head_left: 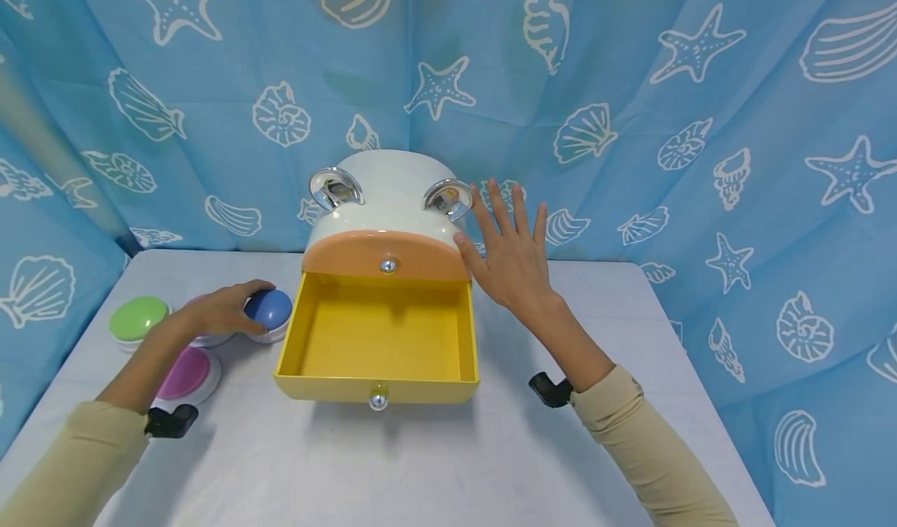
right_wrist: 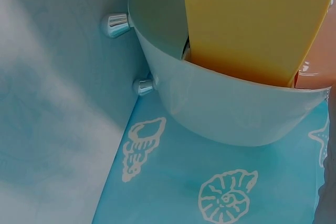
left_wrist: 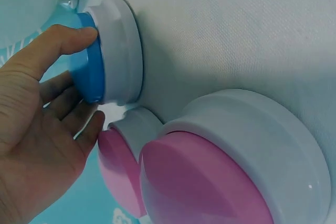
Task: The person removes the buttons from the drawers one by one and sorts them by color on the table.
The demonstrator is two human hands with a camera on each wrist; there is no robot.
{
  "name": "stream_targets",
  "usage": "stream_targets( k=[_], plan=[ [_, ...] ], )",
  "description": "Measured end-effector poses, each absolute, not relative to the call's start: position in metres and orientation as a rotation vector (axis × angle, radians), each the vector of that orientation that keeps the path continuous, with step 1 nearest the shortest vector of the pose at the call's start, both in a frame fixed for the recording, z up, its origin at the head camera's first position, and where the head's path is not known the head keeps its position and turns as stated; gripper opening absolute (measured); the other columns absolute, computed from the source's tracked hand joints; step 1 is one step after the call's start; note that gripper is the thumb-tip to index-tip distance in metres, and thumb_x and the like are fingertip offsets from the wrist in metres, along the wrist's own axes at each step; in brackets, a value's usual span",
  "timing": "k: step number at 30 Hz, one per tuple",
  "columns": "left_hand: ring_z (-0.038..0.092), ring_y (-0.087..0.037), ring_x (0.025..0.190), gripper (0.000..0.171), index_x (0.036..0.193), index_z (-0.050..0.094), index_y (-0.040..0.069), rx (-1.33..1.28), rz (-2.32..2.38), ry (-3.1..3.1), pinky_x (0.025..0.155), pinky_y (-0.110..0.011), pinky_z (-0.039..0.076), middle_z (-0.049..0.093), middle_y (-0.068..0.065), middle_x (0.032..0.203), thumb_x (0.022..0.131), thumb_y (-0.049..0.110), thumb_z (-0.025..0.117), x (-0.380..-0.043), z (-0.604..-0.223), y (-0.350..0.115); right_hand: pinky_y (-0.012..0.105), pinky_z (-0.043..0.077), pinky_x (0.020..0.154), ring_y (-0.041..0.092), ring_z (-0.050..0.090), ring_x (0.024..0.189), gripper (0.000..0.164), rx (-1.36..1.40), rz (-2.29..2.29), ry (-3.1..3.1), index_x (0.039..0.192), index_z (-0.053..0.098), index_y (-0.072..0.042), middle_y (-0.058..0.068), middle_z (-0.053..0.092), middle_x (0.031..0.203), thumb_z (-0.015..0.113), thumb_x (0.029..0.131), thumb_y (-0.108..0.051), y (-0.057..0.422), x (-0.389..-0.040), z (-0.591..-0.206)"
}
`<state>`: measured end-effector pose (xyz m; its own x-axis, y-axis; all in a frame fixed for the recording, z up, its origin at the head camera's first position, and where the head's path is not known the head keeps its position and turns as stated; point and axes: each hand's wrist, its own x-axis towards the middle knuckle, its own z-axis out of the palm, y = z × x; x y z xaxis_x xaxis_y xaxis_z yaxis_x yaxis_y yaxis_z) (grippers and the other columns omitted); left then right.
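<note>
Blue curtain (head_left: 617,52) with white shell and starfish outlines fills the upper frame and both sides. White tabletop (head_left: 448,472) narrows toward the back; its left edge slants through the lower left and its right edge through the lower right, with its broadest stretch at lower centre and a further strip between the cabinet and the right edge. White cabinet (head_left: 399,177), rounded on top, stands at upper centre near the back edge; in the right wrist view its curved wall runs across the upper half. Yellow drawer (head_left: 318,389) projects from it into mid-frame, its floor visible between four walls. Orange panel (head_left: 343,254) spans the cabinet above the drawer.

Right hand (head_left: 515,266), right of centre, has its fingers straight and spread beside the cabinet; whether they touch it cannot be told. Left hand (head_left: 223,309), centre left, holds the blue button (head_left: 272,307) between thumb and fingers, just left of the drawer's side wall. Magenta button (head_left: 185,373) lies below the left hand, green button (head_left: 138,318) at far left, and pink button (left_wrist: 119,166) partly behind the hand. Silver rings (head_left: 441,192) flank the cabinet's top; silver knobs (head_left: 378,401) mark panel and drawer.
</note>
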<state>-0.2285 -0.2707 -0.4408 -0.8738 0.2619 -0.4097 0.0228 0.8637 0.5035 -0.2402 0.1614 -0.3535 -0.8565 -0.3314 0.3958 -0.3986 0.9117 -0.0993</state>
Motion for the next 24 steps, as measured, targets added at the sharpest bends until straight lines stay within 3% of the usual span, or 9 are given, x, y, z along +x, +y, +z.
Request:
stream_targets(
  k=[7, 11, 16, 19, 21, 24],
  plan=[
    [0.026, -0.055, 0.133, 0.098, 0.154, 0.024, -0.002, 0.211, 0.712, 2.535, 0.103, -0.074, 0.027, 0.022, -0.034, 0.154, 0.083, 0.032, 0.08, -0.224, -0.439, -0.269, 0.06, -0.014, 0.115, 0.036, -0.002, 0.151, 0.07, 0.543, 0.254, -2.697, 0.162, 0.011, -0.022, 0.006, 0.005, 0.167, 0.03, 0.104, -0.056, 0.161, -0.239, -0.354],
    [0.023, -0.057, 0.136, 0.091, 0.154, 0.024, -0.004, 0.27, 0.79, 2.608, 0.104, -0.073, 0.026, 0.022, -0.035, 0.154, 0.086, 0.028, 0.077, -0.214, -0.438, -0.271, 0.06, -0.014, 0.114, 0.035, -0.003, 0.151, 0.07, 0.539, 0.247, -2.702, 0.162, 0.009, -0.022, 0.005, 0.004, 0.167, 0.03, 0.104, -0.056, 0.161, -0.239, -0.354],
    [0.036, -0.055, 0.13, 0.071, 0.148, 0.035, -0.005, 0.279, 0.906, 2.791, 0.098, -0.069, 0.039, 0.037, -0.035, 0.146, 0.095, 0.029, 0.068, -0.191, -0.432, -0.275, 0.06, -0.013, 0.115, 0.035, -0.003, 0.151, 0.07, 0.54, 0.248, -2.7, 0.162, 0.009, -0.023, 0.005, 0.003, 0.167, 0.029, 0.104, -0.057, 0.16, -0.239, -0.354],
    [0.049, -0.051, 0.121, 0.058, 0.142, 0.044, -0.005, 0.266, 1.036, 2.893, 0.092, -0.06, 0.048, 0.049, -0.032, 0.136, 0.098, 0.027, 0.065, -0.171, -0.426, -0.276, 0.06, -0.014, 0.115, 0.035, -0.004, 0.151, 0.07, 0.543, 0.253, -2.702, 0.162, 0.009, -0.023, 0.005, 0.003, 0.167, 0.029, 0.104, -0.057, 0.16, -0.239, -0.354],
    [0.055, -0.043, 0.116, 0.051, 0.137, 0.05, -0.004, 0.228, 1.146, 2.954, 0.09, -0.041, 0.055, 0.056, -0.028, 0.129, 0.099, 0.026, 0.064, -0.156, -0.423, -0.275, 0.06, -0.014, 0.114, 0.034, -0.005, 0.151, 0.07, 0.542, 0.256, -2.708, 0.162, 0.008, -0.023, 0.005, 0.003, 0.167, 0.029, 0.104, -0.057, 0.161, -0.239, -0.354],
    [0.061, -0.019, 0.105, 0.041, 0.129, 0.057, -0.002, 0.205, 1.28, 3.033, 0.084, -0.015, 0.051, 0.062, -0.022, 0.119, 0.098, 0.023, 0.066, -0.134, -0.415, -0.27, 0.06, -0.014, 0.115, 0.033, -0.006, 0.151, 0.07, 0.536, 0.249, -2.716, 0.162, 0.007, -0.023, 0.005, 0.002, 0.167, 0.029, 0.105, -0.057, 0.162, -0.24, -0.353]
  ],
)
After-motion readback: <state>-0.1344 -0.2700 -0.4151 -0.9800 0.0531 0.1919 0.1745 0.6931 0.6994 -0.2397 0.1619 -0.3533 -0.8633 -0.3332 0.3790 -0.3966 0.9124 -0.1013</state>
